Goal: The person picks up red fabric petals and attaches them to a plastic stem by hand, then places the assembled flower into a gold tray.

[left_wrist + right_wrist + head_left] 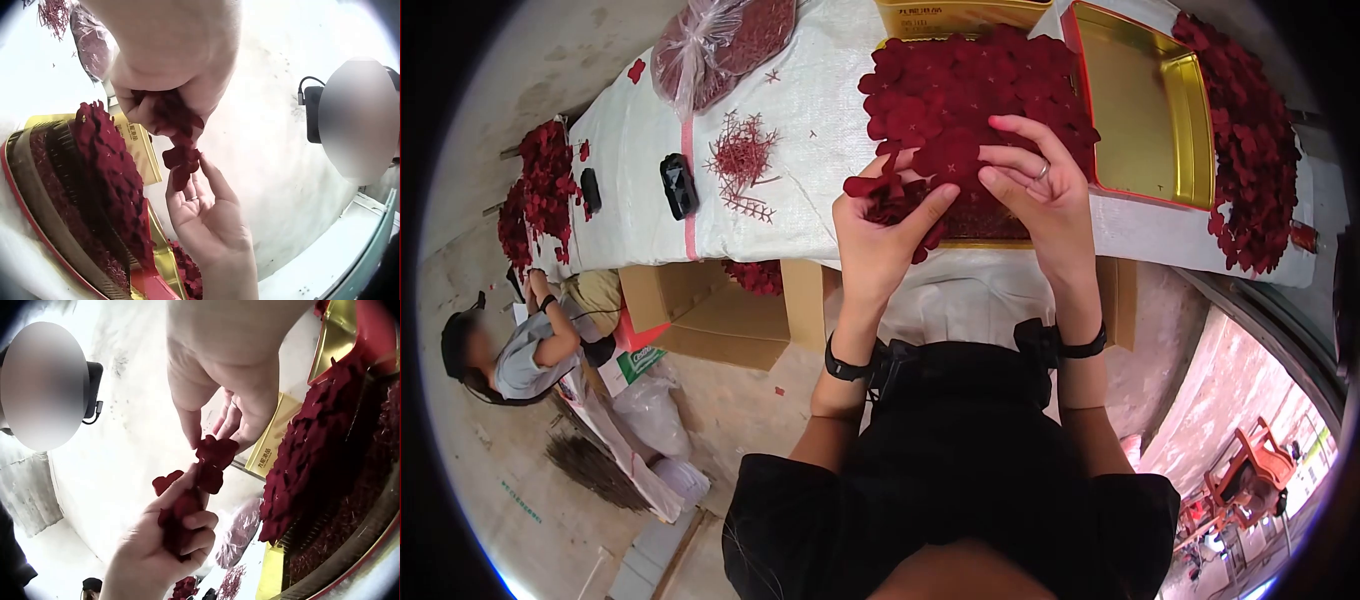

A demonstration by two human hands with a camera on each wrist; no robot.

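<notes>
My left hand (875,235) grips a bunch of dark red cloth flower petals (181,528) in its curled fingers. Between the two hands is a single four-lobed petal piece (215,459), with the left thumb and fingers at one side. My right hand (1055,200), a ring on one finger, pinches that piece at its edge with thumb and fingertips. Both hands are raised in front of a gold tin (19,147). Layers of red petal pieces (980,85) cover its top, with small pale crosses showing at their centres. Thin red bits (331,550) lie beneath them.
An open gold tin (1150,120) stands at the right, beside more petals (1250,150). Leftward on the white cloth lie a stem pile (742,155), a plastic bag (725,50) and a black object (678,187). Another person (540,340) works at the far left, near a cardboard box (720,330).
</notes>
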